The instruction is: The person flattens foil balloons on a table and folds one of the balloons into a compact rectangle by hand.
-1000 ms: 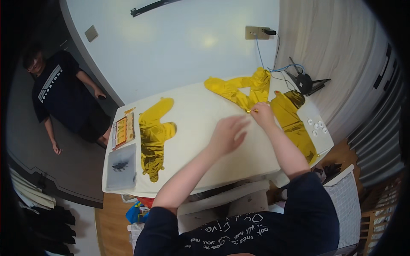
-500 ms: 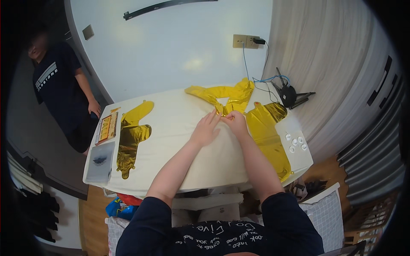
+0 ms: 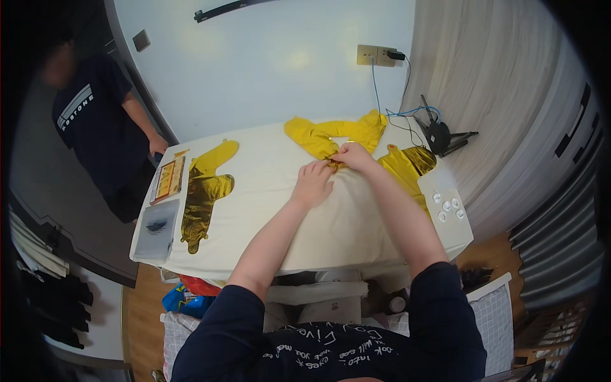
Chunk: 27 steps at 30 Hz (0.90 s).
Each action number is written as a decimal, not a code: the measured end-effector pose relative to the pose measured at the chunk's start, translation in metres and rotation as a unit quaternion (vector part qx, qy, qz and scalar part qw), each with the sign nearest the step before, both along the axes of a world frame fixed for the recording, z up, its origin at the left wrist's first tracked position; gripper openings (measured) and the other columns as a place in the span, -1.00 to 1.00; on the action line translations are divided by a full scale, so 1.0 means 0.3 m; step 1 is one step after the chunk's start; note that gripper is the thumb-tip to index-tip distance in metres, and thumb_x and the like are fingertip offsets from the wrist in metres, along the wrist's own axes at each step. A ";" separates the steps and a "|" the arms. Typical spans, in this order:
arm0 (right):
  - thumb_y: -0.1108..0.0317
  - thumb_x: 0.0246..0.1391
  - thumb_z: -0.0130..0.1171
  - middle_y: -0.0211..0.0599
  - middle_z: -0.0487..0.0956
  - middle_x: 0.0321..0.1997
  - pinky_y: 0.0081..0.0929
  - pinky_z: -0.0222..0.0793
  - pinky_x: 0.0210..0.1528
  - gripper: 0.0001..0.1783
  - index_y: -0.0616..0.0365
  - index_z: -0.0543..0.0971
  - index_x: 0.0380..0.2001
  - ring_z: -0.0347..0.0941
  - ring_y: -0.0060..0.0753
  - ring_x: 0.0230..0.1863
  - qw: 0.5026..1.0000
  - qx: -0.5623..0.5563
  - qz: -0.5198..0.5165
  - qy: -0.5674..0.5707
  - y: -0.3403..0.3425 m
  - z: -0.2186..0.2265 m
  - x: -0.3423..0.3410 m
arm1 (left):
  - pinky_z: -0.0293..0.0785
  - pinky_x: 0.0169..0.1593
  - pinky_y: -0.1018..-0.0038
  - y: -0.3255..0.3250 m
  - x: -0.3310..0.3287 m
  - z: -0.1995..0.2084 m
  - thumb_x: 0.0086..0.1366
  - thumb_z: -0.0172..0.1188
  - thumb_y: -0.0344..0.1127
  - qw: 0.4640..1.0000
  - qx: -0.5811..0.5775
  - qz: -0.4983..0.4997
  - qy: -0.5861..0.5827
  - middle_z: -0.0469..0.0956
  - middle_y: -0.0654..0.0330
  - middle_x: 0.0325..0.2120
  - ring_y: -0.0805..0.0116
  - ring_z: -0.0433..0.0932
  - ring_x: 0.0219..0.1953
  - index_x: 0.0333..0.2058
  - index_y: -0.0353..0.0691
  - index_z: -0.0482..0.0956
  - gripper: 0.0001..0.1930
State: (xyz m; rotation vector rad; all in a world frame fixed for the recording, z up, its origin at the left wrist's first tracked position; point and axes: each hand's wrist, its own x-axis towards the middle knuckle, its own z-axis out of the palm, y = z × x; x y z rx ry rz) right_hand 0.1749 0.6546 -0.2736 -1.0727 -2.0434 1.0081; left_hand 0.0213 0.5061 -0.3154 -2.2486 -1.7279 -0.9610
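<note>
Dark navy T-shirt [image 3: 402,360] with wide short sleeves [image 3: 232,313] and white handwritten-style lettering [image 3: 324,339] across the front, forearms [image 3: 400,213] bare

Both bare forearms [image 3: 273,239] reach forward and converge, the left grip [image 3: 312,184] palm-down with fingers [image 3: 312,169] extended, the right grip [image 3: 355,156] just beside it, curled.

Black router [image 3: 438,135] below 2 wall sockets [image 3: 377,56]; grey curtain [image 3: 557,242].

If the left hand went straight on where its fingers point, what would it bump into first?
The left hand would probably meet the near end of the gold foil balloon with the central opening; depth is unclear, and they may already touch.
</note>
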 end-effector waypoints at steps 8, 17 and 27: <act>-0.04 0.00 0.44 -0.17 0.67 -0.42 -0.26 0.50 -0.26 -0.53 0.20 0.69 -0.31 0.57 -0.30 -0.37 0.981 0.069 0.068 -0.166 0.185 0.320 0.028 | -0.02 0.50 -0.13 -0.012 -0.016 0.013 0.36 0.14 -0.17 0.991 -0.129 0.015 0.040 0.53 0.09 0.02 0.07 0.46 0.17 -0.01 -0.13 0.46 -0.71; -0.04 0.26 0.20 0.04 0.68 0.06 -0.12 0.49 0.14 -0.46 0.20 0.61 0.05 0.59 0.08 0.12 0.870 0.337 -0.359 -0.007 0.656 1.099 0.767 | 0.17 0.40 -0.07 0.038 0.031 0.020 0.40 0.16 -0.04 0.996 -0.081 -0.034 -0.016 0.54 0.00 0.03 -0.01 0.46 0.18 0.28 -0.18 0.36 -0.43; -0.14 0.39 0.06 -0.09 0.69 0.02 -0.19 0.48 0.05 -0.47 0.09 0.61 0.07 0.62 0.03 0.04 0.724 0.535 -0.435 0.004 0.351 1.417 0.812 | 0.22 0.31 0.10 0.044 -0.050 0.036 0.46 0.02 0.20 0.982 -0.159 0.095 0.027 0.32 -0.01 0.37 0.03 0.40 0.25 0.49 -0.03 0.14 -0.23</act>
